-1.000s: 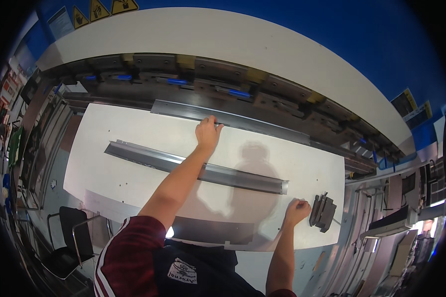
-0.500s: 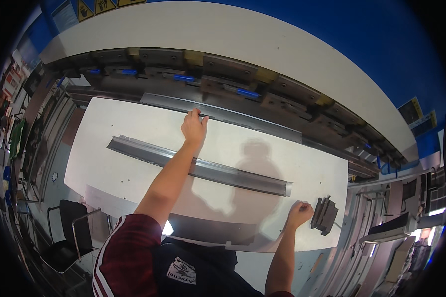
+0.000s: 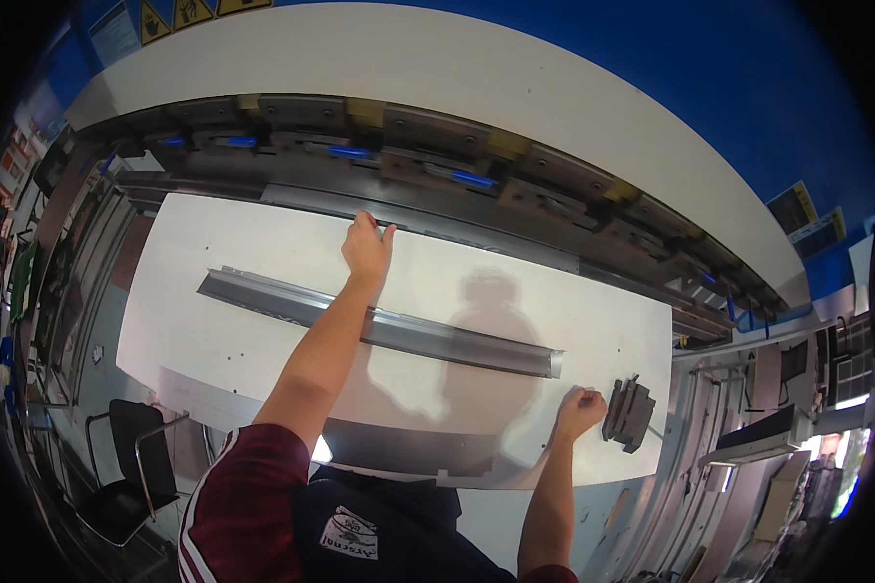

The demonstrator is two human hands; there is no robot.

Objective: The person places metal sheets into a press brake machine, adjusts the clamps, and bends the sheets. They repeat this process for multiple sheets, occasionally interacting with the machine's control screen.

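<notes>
My left hand reaches across the white table to its far edge. Its fingers hold the near edge of a long grey metal strip that lies under the machine's tooling. My forearm crosses over a long folded grey metal profile that lies slantwise on the table. My right hand rests as a closed fist on the table's near right part, holding nothing, just left of a stack of dark metal blocks.
The press machine's row of dark clamps with blue and yellow marks runs along the far side, under a white curved beam. A flat grey sheet lies at the near table edge. A black chair stands at lower left.
My left hand has moved away from me with the metal strip, which now sits deeper under the machine's tooling. My right hand has stayed by the dark blocks.
</notes>
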